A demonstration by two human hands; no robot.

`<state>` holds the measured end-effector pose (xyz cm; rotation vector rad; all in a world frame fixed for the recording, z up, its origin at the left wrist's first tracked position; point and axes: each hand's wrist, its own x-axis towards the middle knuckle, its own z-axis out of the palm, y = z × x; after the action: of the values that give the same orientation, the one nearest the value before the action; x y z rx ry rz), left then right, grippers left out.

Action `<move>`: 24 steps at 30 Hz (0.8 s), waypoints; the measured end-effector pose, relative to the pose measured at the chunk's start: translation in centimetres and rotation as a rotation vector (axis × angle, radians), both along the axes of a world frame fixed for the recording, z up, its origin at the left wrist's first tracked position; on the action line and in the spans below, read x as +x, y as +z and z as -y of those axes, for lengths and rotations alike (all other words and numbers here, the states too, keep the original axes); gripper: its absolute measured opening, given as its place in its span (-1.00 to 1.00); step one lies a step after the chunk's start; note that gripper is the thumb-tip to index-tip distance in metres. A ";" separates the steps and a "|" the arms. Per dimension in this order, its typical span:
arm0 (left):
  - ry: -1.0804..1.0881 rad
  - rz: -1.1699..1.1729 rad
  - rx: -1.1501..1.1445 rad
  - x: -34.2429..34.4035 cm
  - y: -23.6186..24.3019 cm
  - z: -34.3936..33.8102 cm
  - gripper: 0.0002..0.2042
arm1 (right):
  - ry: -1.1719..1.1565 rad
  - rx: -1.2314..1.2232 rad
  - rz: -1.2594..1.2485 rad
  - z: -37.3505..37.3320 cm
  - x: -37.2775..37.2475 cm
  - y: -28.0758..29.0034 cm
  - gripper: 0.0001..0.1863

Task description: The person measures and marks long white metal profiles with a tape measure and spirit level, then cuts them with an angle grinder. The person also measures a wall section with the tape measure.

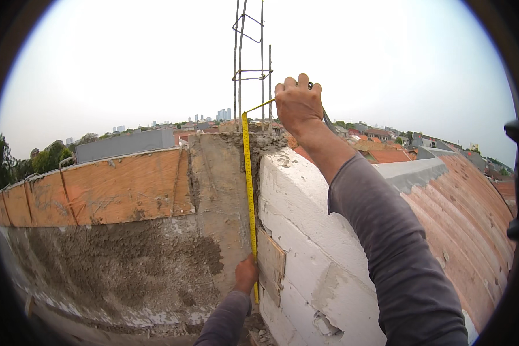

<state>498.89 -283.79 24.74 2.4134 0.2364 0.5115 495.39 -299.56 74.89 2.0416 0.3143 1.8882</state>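
Note:
A yellow tape measure runs its blade upright along the corner of a rough concrete column. Low on the column, my left hand is closed on the blade, whose end hangs a little below the fingers. At the column's top the blade bends and slants up to the right into my right hand. That hand is raised above the wall and closed; a dark bit of the tape's case peeks out behind its fingers, the rest being hidden.
Steel rebar with stirrups rises from the column. White block wall adjoins it on the right, a small wooden board against it. Orange plywood formwork runs left above rough mortar. A corrugated roof slopes away at right.

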 end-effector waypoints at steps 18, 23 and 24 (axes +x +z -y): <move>0.022 0.235 -0.043 -7.8 1.4 -1.5 -0.80 | 0.174 0.027 -0.030 0.7 2.3 -3.4 -0.72; 0.159 0.128 -0.230 -23.5 6.6 -7.7 -0.82 | 0.324 0.003 -0.238 0.3 2.0 -7.0 -0.68; 0.168 0.050 -0.225 -27.6 8.2 -9.5 -0.81 | 0.342 -0.024 -0.269 0.7 1.9 -7.2 -0.67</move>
<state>471.30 -274.26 32.98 2.1704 0.4537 0.5866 497.32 -300.22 67.71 2.3474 0.7952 1.7708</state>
